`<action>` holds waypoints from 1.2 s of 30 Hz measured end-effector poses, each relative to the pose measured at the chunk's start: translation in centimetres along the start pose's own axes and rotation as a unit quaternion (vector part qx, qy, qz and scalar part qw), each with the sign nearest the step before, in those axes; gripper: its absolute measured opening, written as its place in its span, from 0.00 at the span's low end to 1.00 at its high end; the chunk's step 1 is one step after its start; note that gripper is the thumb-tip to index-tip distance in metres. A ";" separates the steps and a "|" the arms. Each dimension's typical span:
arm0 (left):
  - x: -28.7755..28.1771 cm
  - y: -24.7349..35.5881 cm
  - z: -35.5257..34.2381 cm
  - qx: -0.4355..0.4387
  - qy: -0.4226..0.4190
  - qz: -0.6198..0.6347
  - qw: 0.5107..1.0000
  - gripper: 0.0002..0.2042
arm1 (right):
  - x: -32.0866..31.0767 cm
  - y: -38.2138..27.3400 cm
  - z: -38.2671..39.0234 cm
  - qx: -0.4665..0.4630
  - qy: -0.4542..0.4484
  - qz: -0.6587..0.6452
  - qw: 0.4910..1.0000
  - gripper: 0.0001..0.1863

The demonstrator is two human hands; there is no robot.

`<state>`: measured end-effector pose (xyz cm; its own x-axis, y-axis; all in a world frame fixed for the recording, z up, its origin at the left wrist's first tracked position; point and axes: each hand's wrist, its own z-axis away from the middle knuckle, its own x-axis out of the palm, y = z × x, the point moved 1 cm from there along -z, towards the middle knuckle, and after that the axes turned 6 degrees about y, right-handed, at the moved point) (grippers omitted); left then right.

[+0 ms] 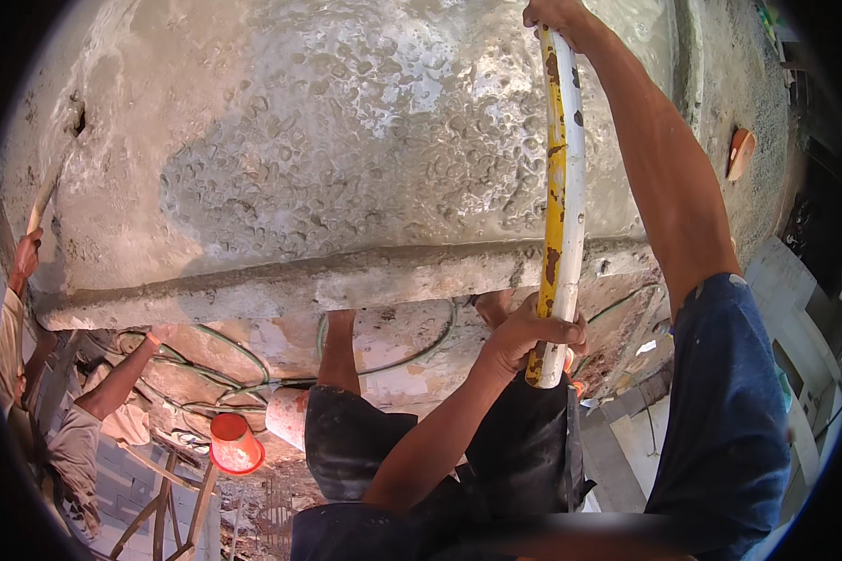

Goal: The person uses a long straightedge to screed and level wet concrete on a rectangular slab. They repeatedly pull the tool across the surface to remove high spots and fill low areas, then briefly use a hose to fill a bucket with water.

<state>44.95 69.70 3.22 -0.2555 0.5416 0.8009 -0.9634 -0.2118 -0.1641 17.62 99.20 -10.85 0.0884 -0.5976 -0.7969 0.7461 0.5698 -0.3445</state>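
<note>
1. I have one long bar (563, 187), a straight white-and-yellow length with rusty chipped patches, held on end over the wet concrete (365, 140).
2. My left hand (533, 332) is wrapped tight round the bar near its lower end, fingers closed fully about it. My right hand (554, 13) sits at the bar's top end, at the frame's upper edge; it looks closed on the bar, though only part of the hand shows.
3. The bar crosses the concrete's near edge (346, 285), its top reaching out over the wet surface and its lower end hanging below that edge, in front of my shorts.
4. I judge the bar stiff and fairly light for its length, likely hollow. Its paint is flaking and it probably carries cement slurry, so it could be slick and gritty; two hands set well apart, one at each end, give me the best control.
5. The concrete is soft, wet and pitted; it will mark at any touch.
6. Count: one bar, two hands of mine on it.
7. Below the edge and to its left I see two co-workers' arms, one (113, 383) reaching up under the edge, another (19, 271) at the far left holding a stick.
8. Also below the edge: one orange bucket (235, 444) and looped green hoses (225, 351).
</note>
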 end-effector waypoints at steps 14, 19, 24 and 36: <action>-7.0 4.7 13.9 -0.139 0.127 -0.292 0.938 0.25 | 2.6 7.2 15.6 0.311 0.023 -0.333 0.890 0.09; -8.3 7.1 20.3 -0.143 0.147 -0.256 0.945 0.20 | 5.3 -0.9 18.2 0.304 -0.007 -0.285 0.909 0.15; -10.5 7.4 26.3 -0.143 0.116 -0.232 0.955 0.16 | 9.0 -3.2 22.6 0.299 -0.015 -0.248 0.921 0.10; -11.4 13.0 44.7 -0.152 0.250 -0.336 0.895 0.25 | 18.3 -12.8 34.9 0.395 -0.092 -0.489 0.773 0.03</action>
<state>38.94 24.41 17.67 0.4587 0.7763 0.4324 -0.8714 0.4883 0.0476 32.73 61.25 -3.67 -0.7338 -0.6359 -0.2388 0.6793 -0.6826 -0.2696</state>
